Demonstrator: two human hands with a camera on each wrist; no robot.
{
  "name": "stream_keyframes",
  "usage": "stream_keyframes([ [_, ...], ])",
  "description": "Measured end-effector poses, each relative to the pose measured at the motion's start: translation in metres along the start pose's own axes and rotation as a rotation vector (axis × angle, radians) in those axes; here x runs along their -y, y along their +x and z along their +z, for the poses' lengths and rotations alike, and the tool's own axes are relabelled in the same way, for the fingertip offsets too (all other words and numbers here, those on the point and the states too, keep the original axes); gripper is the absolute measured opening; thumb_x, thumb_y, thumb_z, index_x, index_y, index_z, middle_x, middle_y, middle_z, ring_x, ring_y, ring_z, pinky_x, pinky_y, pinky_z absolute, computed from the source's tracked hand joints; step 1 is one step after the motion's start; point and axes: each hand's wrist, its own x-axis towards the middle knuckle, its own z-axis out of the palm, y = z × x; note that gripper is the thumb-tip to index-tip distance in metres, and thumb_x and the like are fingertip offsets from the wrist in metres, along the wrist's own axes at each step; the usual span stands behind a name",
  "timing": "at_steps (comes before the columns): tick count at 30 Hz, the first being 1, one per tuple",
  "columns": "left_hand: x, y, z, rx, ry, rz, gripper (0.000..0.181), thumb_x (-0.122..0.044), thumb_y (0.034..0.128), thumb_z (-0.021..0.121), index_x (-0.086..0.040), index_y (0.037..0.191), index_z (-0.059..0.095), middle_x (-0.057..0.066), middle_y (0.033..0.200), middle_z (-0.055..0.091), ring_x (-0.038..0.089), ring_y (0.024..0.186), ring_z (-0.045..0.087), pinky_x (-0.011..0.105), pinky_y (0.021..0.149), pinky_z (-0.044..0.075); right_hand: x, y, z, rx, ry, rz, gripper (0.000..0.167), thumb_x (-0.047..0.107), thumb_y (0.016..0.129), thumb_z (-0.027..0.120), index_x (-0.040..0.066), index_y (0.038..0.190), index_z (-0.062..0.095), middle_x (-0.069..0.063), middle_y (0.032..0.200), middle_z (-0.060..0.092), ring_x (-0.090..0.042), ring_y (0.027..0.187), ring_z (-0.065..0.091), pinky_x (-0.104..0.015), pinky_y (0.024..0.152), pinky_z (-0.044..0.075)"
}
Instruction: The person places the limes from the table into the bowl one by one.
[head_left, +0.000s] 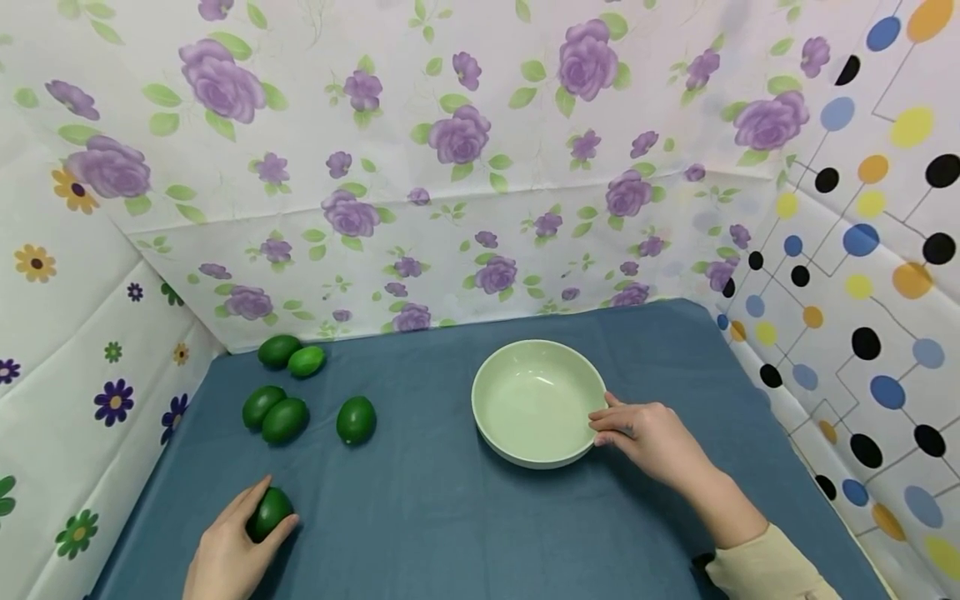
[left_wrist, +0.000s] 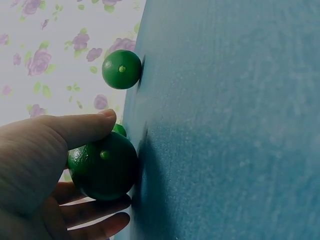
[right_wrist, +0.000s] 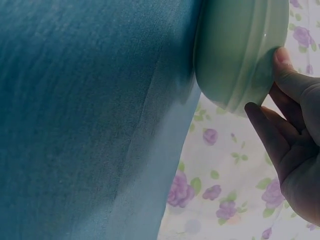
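At the front left, my left hand [head_left: 234,546] holds a dark green lime [head_left: 270,514], thumb on one side and fingers on the other. In the left wrist view the lime [left_wrist: 103,165] appears close to the blue cloth, its pale stem end showing. My right hand [head_left: 651,439] pinches the right edge of a pale green, shallow round bowl [head_left: 536,408]. The bowl's inside shows nothing in it. From the right wrist, the bowl's outer wall [right_wrist: 237,55] shows the thumb and a fingertip against it; its base is close to the cloth.
A lone lime [head_left: 356,420] lies between the left hand and the bowl. Two limes [head_left: 285,421] touch each other farther left. Behind them sit a dark lime [head_left: 278,352] and a brighter, smaller one [head_left: 307,362]. Patterned sheets [head_left: 420,208] enclose the blue-covered table [head_left: 427,517] at back and sides.
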Motion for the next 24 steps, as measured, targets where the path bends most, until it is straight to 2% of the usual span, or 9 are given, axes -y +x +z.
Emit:
stream_keyframes([
  [24, -0.013, 0.001, 0.003, 0.000, -0.050, 0.033, 0.092, -0.058, 0.0961, 0.077, -0.001, 0.161, 0.046, 0.036, 0.152, 0.047, 0.059, 0.127, 0.055, 0.067, 0.102, 0.050, 0.005, 0.002, -0.001, 0.018, -0.017, 0.036, 0.023, 0.018, 0.086, 0.089, 0.018, 0.109, 0.087, 0.004, 0.115, 0.080, -0.029, 0.132, 0.064, -0.043, 0.089, 0.063],
])
